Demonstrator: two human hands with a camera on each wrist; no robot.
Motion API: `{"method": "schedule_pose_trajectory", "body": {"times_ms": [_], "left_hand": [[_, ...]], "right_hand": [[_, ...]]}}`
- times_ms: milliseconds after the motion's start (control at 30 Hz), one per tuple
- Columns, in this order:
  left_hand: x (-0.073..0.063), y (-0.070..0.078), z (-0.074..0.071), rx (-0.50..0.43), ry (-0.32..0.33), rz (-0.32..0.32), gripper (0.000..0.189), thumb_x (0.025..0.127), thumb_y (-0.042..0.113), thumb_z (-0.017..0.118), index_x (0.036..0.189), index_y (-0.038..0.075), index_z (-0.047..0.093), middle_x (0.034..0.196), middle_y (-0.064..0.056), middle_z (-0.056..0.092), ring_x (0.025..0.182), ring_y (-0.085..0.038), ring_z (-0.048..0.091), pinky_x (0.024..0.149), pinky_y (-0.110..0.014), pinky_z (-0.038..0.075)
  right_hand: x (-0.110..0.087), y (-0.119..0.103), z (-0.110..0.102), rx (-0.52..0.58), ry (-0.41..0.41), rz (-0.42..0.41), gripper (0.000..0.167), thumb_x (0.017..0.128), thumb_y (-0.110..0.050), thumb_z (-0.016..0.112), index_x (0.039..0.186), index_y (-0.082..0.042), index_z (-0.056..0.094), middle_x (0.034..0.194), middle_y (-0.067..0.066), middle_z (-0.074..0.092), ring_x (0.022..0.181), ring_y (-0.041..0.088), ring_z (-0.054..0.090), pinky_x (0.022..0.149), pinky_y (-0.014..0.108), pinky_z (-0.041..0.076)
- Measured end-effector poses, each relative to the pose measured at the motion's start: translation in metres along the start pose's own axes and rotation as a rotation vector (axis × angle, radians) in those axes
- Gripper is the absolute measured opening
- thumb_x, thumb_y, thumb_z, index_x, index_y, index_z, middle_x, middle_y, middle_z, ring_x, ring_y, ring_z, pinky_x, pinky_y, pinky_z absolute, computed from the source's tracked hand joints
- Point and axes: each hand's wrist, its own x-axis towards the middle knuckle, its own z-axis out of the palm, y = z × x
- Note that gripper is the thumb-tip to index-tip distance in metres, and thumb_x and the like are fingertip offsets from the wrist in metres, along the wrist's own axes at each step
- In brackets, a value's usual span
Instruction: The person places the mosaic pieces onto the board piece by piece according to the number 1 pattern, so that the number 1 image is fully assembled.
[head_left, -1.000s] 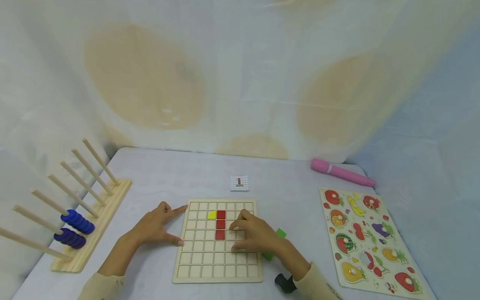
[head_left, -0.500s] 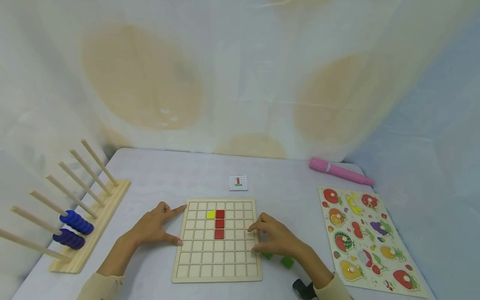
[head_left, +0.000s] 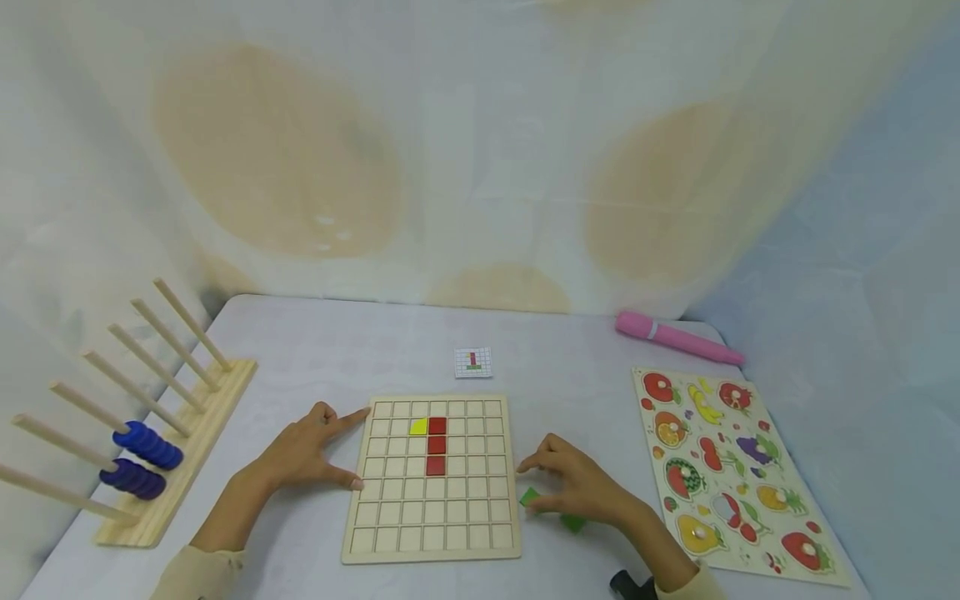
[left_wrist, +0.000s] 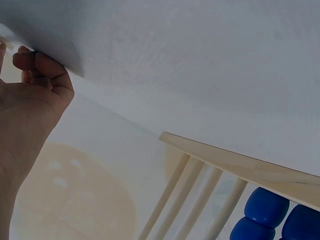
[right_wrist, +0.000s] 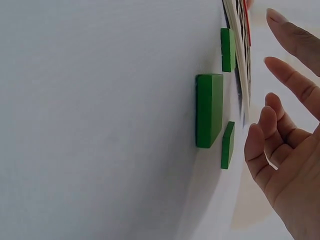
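A wooden grid board point(head_left: 405, 515) lies on the white table. In it sit a column of red tiles point(head_left: 436, 444) and a yellow tile point(head_left: 417, 427) with a slanted corner. My left hand point(head_left: 300, 454) touches the board's left edge with thumb and extended index finger; its other fingers are curled in the left wrist view. To the right of the board, my right hand point(head_left: 581, 485) hovers over loose green tiles point(head_left: 529, 497), its fingers spread and holding nothing. The right wrist view shows green pieces point(right_wrist: 210, 111) on the table, apart from the fingers.
A small pattern card point(head_left: 473, 362) lies behind the board. On the left stands a wooden peg rack point(head_left: 202, 425) with blue beads point(head_left: 138, 475). A fruit puzzle board point(head_left: 723, 467) and a pink pen-shaped object point(head_left: 678, 338) are at right.
My right hand has moved right, off the board and over to the green tiles. My left hand stays at the board's left edge. The red and yellow tiles keep their places.
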Motion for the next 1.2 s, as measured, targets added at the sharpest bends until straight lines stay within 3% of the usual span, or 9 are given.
{"method": "schedule_pose_trajectory", "body": {"times_ms": [233,600,800,1033,1200], "left_hand": [[0.000,0.001,-0.001,-0.005,-0.004,-0.004,0.111,0.058,0.073,0.079,0.151,0.025,0.044,0.105,-0.004,0.040,0.075,-0.015,0.039,0.067,-0.028,0.034],[0.000,0.000,0.001,-0.008,0.005,0.003,0.111,0.057,0.073,0.079,0.151,0.024,0.044,0.104,-0.003,0.040,0.075,-0.015,0.039,0.067,-0.027,0.034],[0.000,-0.001,0.001,-0.010,0.011,0.004,0.111,0.057,0.073,0.079,0.151,0.025,0.044,0.103,-0.003,0.039,0.076,-0.015,0.039,0.067,-0.027,0.034],[0.000,-0.001,0.001,-0.009,0.009,0.004,0.111,0.057,0.074,0.079,0.151,0.026,0.044,0.103,-0.003,0.040,0.077,-0.015,0.039,0.067,-0.027,0.034],[0.000,-0.001,0.001,-0.010,0.014,0.006,0.111,0.057,0.073,0.079,0.151,0.025,0.044,0.102,-0.003,0.039,0.077,-0.015,0.039,0.067,-0.026,0.034]], "right_hand": [[-0.006,0.003,-0.001,0.021,-0.027,0.040,0.041,0.074,-0.028,0.087,0.112,-0.019,0.074,0.095,-0.002,0.049,0.091,0.013,0.047,0.084,0.026,0.043],[-0.011,0.011,0.003,-0.019,-0.070,0.010,0.030,0.078,-0.023,0.084,0.107,-0.024,0.076,0.094,-0.003,0.048,0.091,0.012,0.046,0.080,0.024,0.042],[-0.012,0.010,0.003,-0.037,-0.046,-0.012,0.025,0.078,-0.020,0.084,0.102,-0.021,0.076,0.093,-0.005,0.047,0.088,0.009,0.045,0.078,0.024,0.043],[-0.012,0.009,0.005,-0.082,-0.032,0.043,0.023,0.076,-0.019,0.086,0.095,-0.021,0.073,0.095,-0.010,0.047,0.091,0.005,0.047,0.086,0.026,0.046],[-0.012,0.009,0.006,-0.104,-0.021,0.015,0.022,0.076,-0.019,0.086,0.092,-0.018,0.072,0.095,-0.011,0.048,0.090,0.004,0.048,0.087,0.027,0.048]]}}
